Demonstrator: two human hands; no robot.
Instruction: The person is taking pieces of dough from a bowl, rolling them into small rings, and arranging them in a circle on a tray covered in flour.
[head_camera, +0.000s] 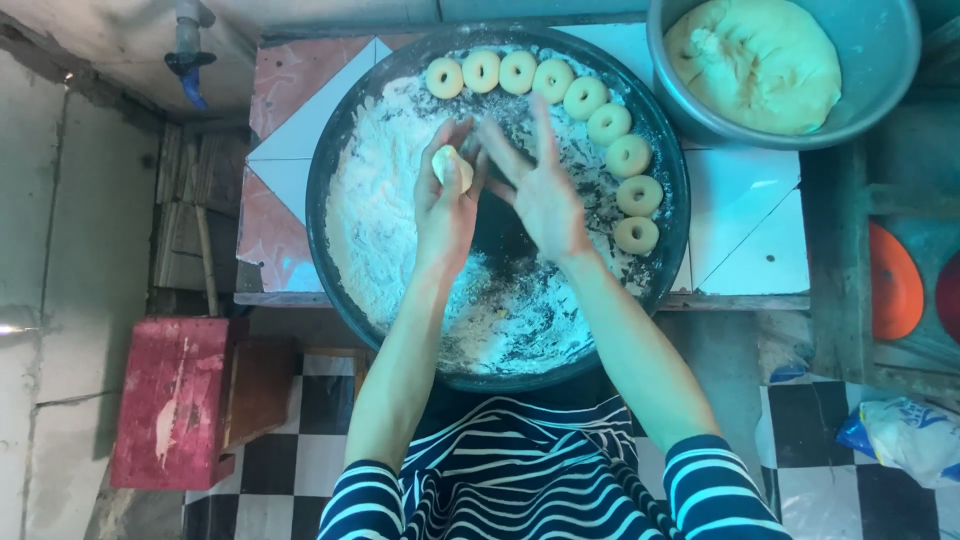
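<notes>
Head camera looks straight down on two bare hands held over a wide dark pan. Left hand (446, 200) is curled around a small pale dough ball (452, 167), its fingers closed on the lump so that only the top of the dough shows. Right hand (541, 190) is open just beside it, fingers spread and straight, the fingertips reaching toward the ball; whether they touch it I cannot tell.

Below both hands lies the round dark pan (672, 170), its floor dusted with flour (375, 215), which is heaped thickest to the left of the left hand. Beyond the fingertips and curving round past the right hand, a row of ring-shaped dough pieces (608, 124) follows the pan's far and right rim, each lying flat and close to its neighbour.

Farther off, past the right hand, a grey metal bowl (880, 60) holds a large mass of yellowish dough (760, 65). Pan and bowl rest on a tiled bench (745, 225). Low to the left of the left arm stands a red box (170, 400) on a checkered floor (290, 470).
</notes>
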